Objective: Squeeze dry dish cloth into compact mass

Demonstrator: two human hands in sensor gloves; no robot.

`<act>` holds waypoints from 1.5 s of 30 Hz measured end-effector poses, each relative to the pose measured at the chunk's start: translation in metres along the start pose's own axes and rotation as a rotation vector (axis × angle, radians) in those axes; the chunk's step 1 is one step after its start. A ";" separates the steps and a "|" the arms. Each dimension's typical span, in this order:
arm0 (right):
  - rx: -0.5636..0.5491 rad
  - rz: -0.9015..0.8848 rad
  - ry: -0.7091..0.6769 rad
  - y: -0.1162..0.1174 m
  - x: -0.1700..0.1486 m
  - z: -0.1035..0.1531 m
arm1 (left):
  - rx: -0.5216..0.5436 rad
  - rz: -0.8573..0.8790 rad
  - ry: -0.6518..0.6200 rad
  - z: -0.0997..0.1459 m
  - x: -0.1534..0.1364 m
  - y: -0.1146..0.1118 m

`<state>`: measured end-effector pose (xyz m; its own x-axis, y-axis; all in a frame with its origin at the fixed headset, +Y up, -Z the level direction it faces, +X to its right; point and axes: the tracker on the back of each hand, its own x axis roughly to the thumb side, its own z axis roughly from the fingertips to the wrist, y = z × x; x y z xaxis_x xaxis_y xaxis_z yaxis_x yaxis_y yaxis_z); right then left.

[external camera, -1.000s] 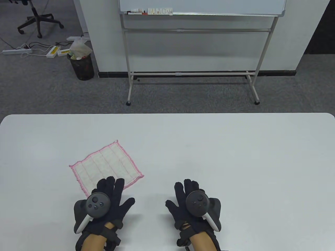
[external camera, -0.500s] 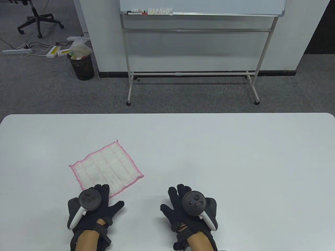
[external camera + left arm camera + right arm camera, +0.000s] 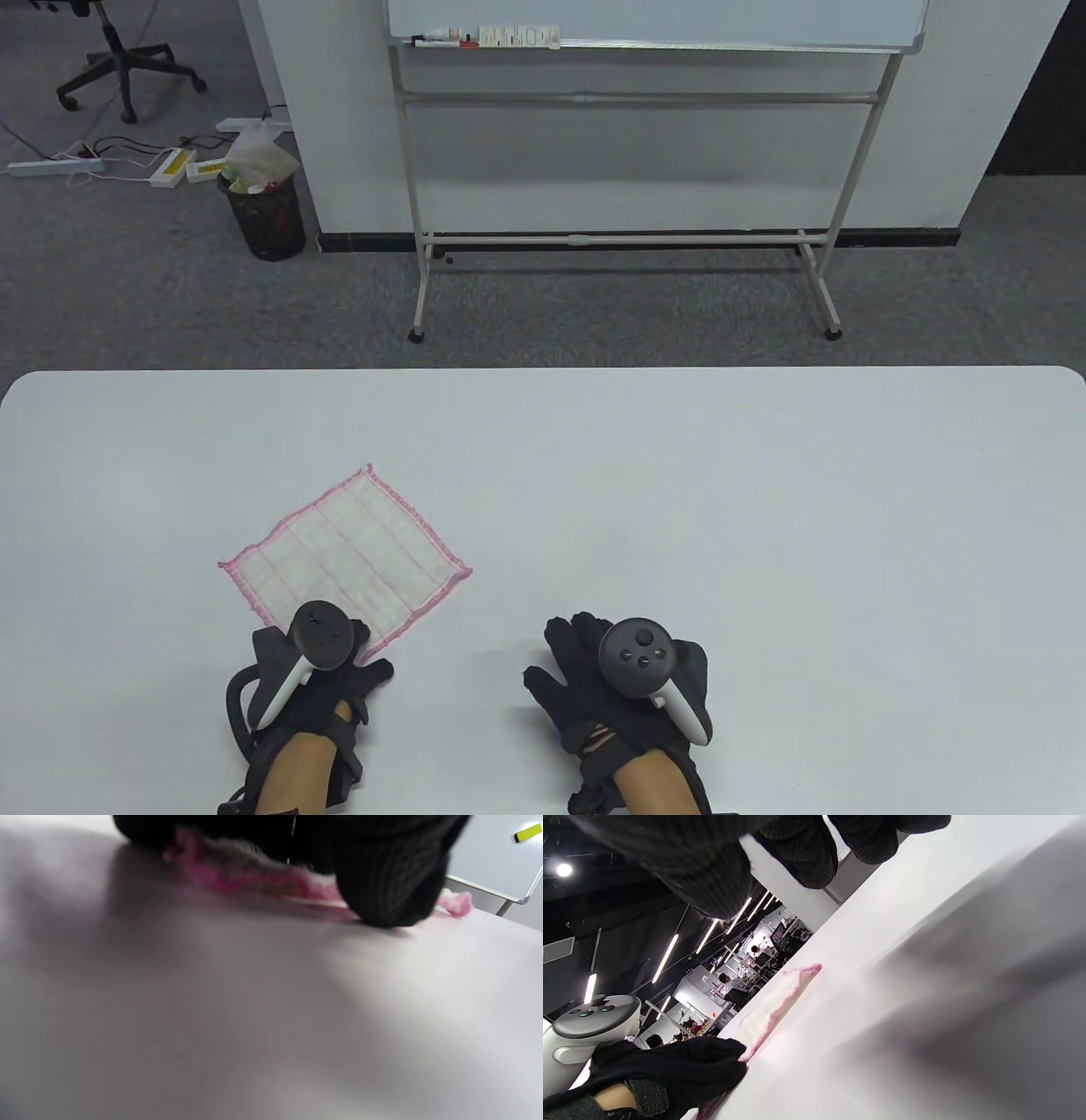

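A white dish cloth (image 3: 344, 552) with a pink edge lies flat on the white table (image 3: 721, 509), left of centre. My left hand (image 3: 361, 654) is at the cloth's near corner with its fingers curled down over it. In the left wrist view the gloved fingers (image 3: 390, 878) sit on the pink edge of the cloth (image 3: 254, 878), thumb tip at the table. My right hand (image 3: 585, 654) rests on the bare table to the right of the cloth, holding nothing. The right wrist view shows the cloth (image 3: 780, 1001) and my left hand (image 3: 683, 1065) on its corner.
The table's far edge runs across the middle of the table view. Beyond it, on the carpet, stand a whiteboard on a frame (image 3: 645, 170), a waste bin (image 3: 263, 216) and an office chair (image 3: 119, 59).
My left hand pulled back toward me and curled its fingers onto the cloth's near corner. The cloth turned and shifted slightly. My right hand drew back a little.
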<state>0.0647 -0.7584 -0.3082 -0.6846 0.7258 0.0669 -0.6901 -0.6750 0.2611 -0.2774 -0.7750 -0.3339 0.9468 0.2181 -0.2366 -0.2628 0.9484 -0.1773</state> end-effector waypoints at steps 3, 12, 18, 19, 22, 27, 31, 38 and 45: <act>0.002 -0.013 0.006 0.000 -0.002 -0.001 | 0.025 -0.019 -0.005 0.001 0.002 0.001; 0.009 -0.023 -0.020 0.010 0.003 -0.002 | 0.088 0.152 -0.031 0.000 -0.016 0.006; 0.049 -0.109 -0.081 0.016 0.005 -0.004 | -0.045 0.726 -0.098 0.007 -0.025 0.018; 0.068 -0.105 -0.094 0.017 0.005 -0.005 | -0.067 0.771 -0.125 0.009 -0.021 0.020; 0.130 -0.107 -0.117 0.021 0.003 -0.006 | -0.161 0.862 -0.223 0.014 -0.005 0.024; 0.166 -0.211 -0.165 0.025 0.001 -0.007 | -0.314 1.000 -0.420 0.023 0.027 0.025; 0.192 -0.302 -0.174 0.029 -0.002 -0.009 | -0.434 1.093 -0.627 0.035 0.052 0.027; 0.392 -0.600 -0.261 0.035 0.013 -0.008 | -0.721 1.238 -0.848 0.051 0.077 0.021; 0.335 -0.847 -0.267 0.033 0.019 -0.009 | -0.567 1.229 -0.764 0.048 0.067 0.027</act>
<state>0.0271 -0.7682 -0.3074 0.1173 0.9910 -0.0644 -0.8012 0.1327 0.5835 -0.2120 -0.7232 -0.3088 -0.0757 0.9971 -0.0078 -0.7873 -0.0645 -0.6132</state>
